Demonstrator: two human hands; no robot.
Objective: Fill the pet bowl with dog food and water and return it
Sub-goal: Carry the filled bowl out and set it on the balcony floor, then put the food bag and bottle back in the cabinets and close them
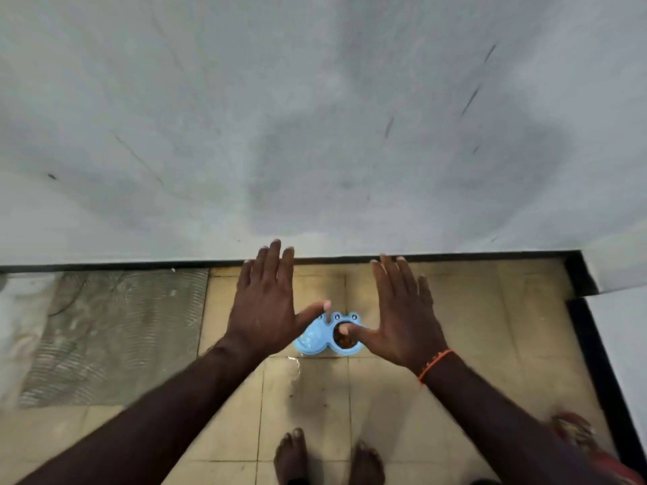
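A light blue double pet bowl [315,339] with cartoon eyes sits on the tiled floor close to the wall. Its left cup holds water and its right cup holds brown dog food [345,341]. My left hand [266,306] hovers above the bowl's left side with fingers spread straight and the palm facing down. My right hand [402,309] is spread the same way above the right side, its thumb crossing over the food cup. Neither hand holds anything. An orange thread band circles my right wrist.
A grey wall [315,117] with a black skirting strip rises just behind the bowl. A ribbed grey mat [115,330] lies to the left. A small water spill [296,365] marks the tiles in front of the bowl. My bare feet [329,456] stand below.
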